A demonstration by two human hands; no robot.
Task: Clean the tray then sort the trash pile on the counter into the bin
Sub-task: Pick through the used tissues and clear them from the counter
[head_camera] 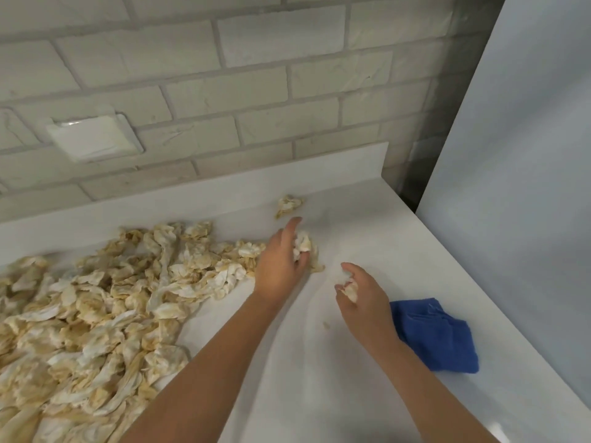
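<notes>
A big pile of crumpled, yellow-stained paper scraps (105, 302) covers the left half of the white counter (319, 362). My left hand (279, 260) grips a crumpled scrap (303, 243) at the pile's right end. A little to the right, my right hand (364, 298) pinches a small stained scrap (349, 289) in its curled fingers. One loose scrap (288, 204) lies alone near the back of the counter, just beyond my left fingertips. No tray and no bin are in view.
A folded blue cloth (438, 337) lies on the counter right of my right wrist. A white brick wall with a white wall plate (92, 139) rises behind. A tall pale panel (518, 174) borders the counter's right edge.
</notes>
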